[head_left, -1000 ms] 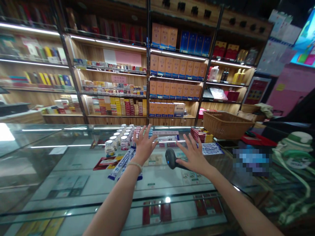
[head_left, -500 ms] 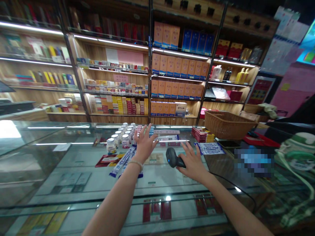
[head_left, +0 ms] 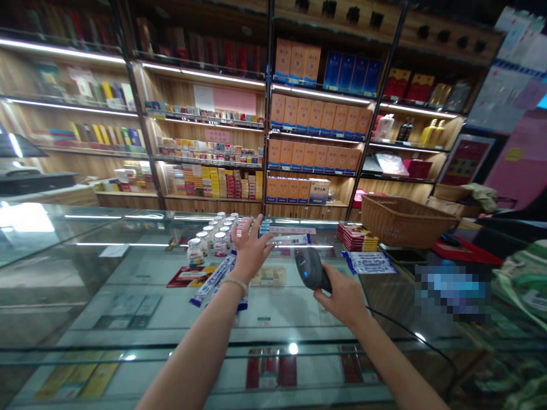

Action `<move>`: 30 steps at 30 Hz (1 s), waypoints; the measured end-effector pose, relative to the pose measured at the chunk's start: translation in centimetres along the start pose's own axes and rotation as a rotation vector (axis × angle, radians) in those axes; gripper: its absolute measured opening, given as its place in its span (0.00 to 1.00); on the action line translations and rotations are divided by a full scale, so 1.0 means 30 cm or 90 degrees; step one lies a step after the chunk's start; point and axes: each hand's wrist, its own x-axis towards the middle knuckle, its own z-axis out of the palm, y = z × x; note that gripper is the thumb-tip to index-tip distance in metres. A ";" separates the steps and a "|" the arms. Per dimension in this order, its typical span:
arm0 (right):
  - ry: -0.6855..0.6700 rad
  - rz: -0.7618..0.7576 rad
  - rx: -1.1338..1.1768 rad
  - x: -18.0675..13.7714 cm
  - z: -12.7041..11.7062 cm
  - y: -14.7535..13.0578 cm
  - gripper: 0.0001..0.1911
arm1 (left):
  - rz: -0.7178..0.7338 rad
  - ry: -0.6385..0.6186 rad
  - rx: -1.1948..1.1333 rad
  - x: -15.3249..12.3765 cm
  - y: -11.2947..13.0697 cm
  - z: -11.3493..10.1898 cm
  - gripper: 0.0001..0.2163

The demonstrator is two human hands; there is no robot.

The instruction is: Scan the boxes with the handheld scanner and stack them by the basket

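Observation:
My right hand (head_left: 344,293) has its fingers wrapped round the handle of a dark grey barcode scanner (head_left: 311,270), which has a blue light and a black cable. My left hand (head_left: 250,250) reaches over the counter, fingers spread. Its thumb is close to the left end of a slim white-and-blue packet (head_left: 293,240); contact is unclear. Just left of that hand stand several white-capped jars (head_left: 195,251). Long blue-and-white packets (head_left: 213,280) lie partly beneath the left wrist, beside a red-and-yellow packet (head_left: 184,276).
On the glass counter (head_left: 171,319), a stack of red-and-yellow packets (head_left: 356,237) and a blue-and-white packet (head_left: 371,262) lie to the right. Beyond them sits a wicker basket (head_left: 405,222). A green-and-white bag (head_left: 523,279) is at far right. Stocked shelves (head_left: 316,136) line the back.
My right hand, earlier with fingers outstretched at the scanner's handle, has closed round it. The scanner is raised and tilted more upright. My left hand stays near the same packet.

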 end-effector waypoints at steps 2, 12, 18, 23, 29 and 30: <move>-0.004 0.025 0.010 -0.003 0.000 0.001 0.20 | 0.000 0.001 0.005 0.000 -0.001 -0.003 0.10; -0.084 0.079 -0.006 0.007 -0.019 -0.025 0.22 | 0.000 0.010 0.011 -0.002 -0.009 -0.005 0.09; -0.131 0.100 -0.046 0.012 -0.027 -0.034 0.15 | -0.002 0.021 0.001 -0.003 -0.013 0.001 0.08; -0.107 0.102 -0.046 0.009 -0.026 -0.034 0.17 | -0.003 0.015 0.003 -0.003 -0.014 0.005 0.08; -0.055 0.070 -0.031 0.001 -0.012 -0.022 0.25 | -0.005 0.009 0.007 -0.005 -0.012 0.002 0.09; -0.048 0.063 -0.031 0.000 -0.009 -0.019 0.24 | -0.006 0.009 0.004 -0.005 -0.012 0.002 0.09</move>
